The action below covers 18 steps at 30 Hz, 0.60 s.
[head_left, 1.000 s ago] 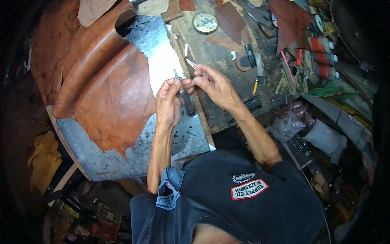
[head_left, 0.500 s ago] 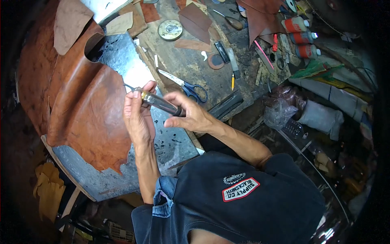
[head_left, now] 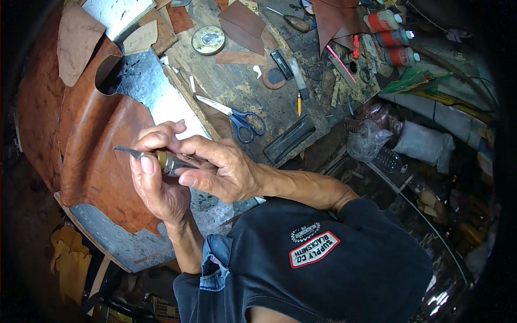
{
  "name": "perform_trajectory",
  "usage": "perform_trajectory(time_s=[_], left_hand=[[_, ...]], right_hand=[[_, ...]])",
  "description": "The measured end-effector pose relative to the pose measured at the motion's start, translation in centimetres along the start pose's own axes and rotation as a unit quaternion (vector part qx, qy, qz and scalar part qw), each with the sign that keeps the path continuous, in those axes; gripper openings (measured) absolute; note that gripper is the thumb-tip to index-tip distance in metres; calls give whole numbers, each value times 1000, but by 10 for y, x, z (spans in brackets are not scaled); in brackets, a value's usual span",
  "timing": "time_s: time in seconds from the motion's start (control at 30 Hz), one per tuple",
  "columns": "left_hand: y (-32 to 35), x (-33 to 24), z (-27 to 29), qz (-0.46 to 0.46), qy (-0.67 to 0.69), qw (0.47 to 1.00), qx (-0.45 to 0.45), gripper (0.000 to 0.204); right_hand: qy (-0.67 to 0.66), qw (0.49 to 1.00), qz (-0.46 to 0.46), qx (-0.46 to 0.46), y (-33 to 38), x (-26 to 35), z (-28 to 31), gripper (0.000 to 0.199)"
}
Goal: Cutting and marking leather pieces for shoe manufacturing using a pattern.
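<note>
Above the workbench, my two hands hold a knife (head_left: 171, 164) with a dark round handle, a brass-coloured collar and a short dark blade. The blade points to the left, past the fingers. My left hand (head_left: 164, 191) is closed around the collar end, its thumb beside the base of the blade. My right hand (head_left: 229, 167) grips the handle from the right, thumb below and fingers above, covering the butt end. Beneath and left of the hands lies a large sheet of brown leather (head_left: 121, 129), draped in folds over a grey slab (head_left: 145, 75).
Blue-handled scissors (head_left: 245, 123) lie beyond my right hand. Farther back are a round tin (head_left: 208, 40), leather scraps (head_left: 242, 27), a yellow pencil (head_left: 299, 104), a black case (head_left: 290, 140) and an awl-like tool (head_left: 295, 22). Several bottles (head_left: 383, 20) stand at the far right.
Both hands and the knife have moved left, over the leather. My right hand has slid forward along the handle, closer to my left hand. The view has shifted slightly.
</note>
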<state>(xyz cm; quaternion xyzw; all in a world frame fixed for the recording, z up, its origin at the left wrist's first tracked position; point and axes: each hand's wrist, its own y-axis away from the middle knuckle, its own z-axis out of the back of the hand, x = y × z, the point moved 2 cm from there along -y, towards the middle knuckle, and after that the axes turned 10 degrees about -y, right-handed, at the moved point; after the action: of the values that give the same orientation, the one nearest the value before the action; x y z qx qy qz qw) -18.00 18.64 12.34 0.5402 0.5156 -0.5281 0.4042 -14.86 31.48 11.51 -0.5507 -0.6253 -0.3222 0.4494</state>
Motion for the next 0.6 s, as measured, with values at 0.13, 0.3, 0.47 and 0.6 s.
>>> perform_trajectory(time_s=[0.13,0.3,0.47,0.6], left_hand=[[1,19,-10,53,101,992,-49,31],[11,39,-12,89,144,982,-79,30],[14,54,5,158,138,973,-96,32],[9,50,22,152,192,963,-109,35]], right_hand=[[-29,998,-41,-26,-3,-7,-2,38],[224,965,108,-76,-2,-21,3,35],[338,924,144,-109,-8,-30,4,41],[-5,994,-85,-68,-8,-37,2,34]])
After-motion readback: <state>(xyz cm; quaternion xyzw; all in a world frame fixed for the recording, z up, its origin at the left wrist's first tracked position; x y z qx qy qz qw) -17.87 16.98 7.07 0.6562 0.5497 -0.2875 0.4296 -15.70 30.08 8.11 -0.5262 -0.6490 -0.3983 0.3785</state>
